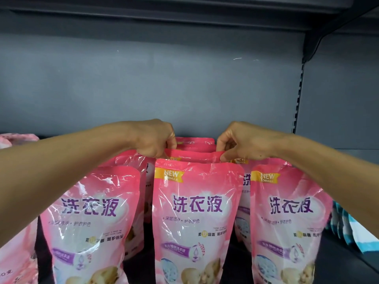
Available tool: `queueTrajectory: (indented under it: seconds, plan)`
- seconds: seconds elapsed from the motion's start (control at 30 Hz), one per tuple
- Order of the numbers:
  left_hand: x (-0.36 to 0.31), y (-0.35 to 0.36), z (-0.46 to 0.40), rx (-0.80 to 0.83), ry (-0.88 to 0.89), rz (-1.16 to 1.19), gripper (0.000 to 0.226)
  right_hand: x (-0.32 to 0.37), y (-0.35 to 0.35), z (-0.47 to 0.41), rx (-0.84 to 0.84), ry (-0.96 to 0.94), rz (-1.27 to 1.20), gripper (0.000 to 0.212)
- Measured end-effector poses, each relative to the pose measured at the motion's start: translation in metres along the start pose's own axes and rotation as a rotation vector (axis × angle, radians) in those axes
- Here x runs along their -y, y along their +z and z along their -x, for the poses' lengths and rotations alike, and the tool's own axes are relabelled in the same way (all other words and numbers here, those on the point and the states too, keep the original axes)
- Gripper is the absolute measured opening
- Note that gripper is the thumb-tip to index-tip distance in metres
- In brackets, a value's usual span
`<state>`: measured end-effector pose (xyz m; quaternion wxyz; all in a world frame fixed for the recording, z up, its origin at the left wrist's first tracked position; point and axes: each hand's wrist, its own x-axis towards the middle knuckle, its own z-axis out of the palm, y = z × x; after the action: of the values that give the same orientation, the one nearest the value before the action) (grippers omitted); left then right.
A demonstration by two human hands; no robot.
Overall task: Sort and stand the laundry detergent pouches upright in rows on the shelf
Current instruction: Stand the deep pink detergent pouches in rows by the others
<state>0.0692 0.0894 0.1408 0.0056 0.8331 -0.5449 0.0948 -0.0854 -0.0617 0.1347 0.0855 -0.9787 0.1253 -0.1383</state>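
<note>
Your left hand [152, 140] and right hand [238, 144] meet at the centre of the frame, each pinching a top corner of the second pouch [192, 155] in the middle row. Just in front of it stands the front middle pouch [195, 218], upright, with the front left pouch [90, 224] and front right pouch [287, 224] either side. More pink pouches stand behind. At the right edge you see blue-and-white packets [348, 232] on the dark shelf [338, 261].
</note>
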Motion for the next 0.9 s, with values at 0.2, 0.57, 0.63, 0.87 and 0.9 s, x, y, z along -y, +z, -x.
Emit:
queueTrajectory:
  seconds: [0.2, 0.57, 0.63, 0.87, 0.9]
  plan:
    - [0.0019, 0.0045, 0.0009, -0.022, 0.046, 0.064, 0.024, -0.0028, -0.0010, 0.0031, -0.009, -0.028, -0.012, 0.003]
    - [-0.0021, 0.0002, 0.0027, -0.083, 0.063, 0.079, 0.032, 0.0000, 0.0000, 0.0025, -0.076, 0.024, 0.099, 0.030]
    - [-0.0015, 0.0009, 0.0021, -0.078, 0.057, 0.068, 0.036, 0.0007, 0.0015, 0.0003, -0.070, 0.044, 0.137, 0.033]
    - [0.0009, 0.0007, 0.0038, -0.054, 0.035, 0.096, 0.042, 0.0022, -0.0005, 0.0019, -0.045, 0.056, 0.164, 0.028]
    - [0.0011, 0.0016, 0.0033, -0.053, 0.033, 0.099, 0.043, 0.0013, 0.0002, 0.0015, -0.053, 0.057, 0.159, 0.024]
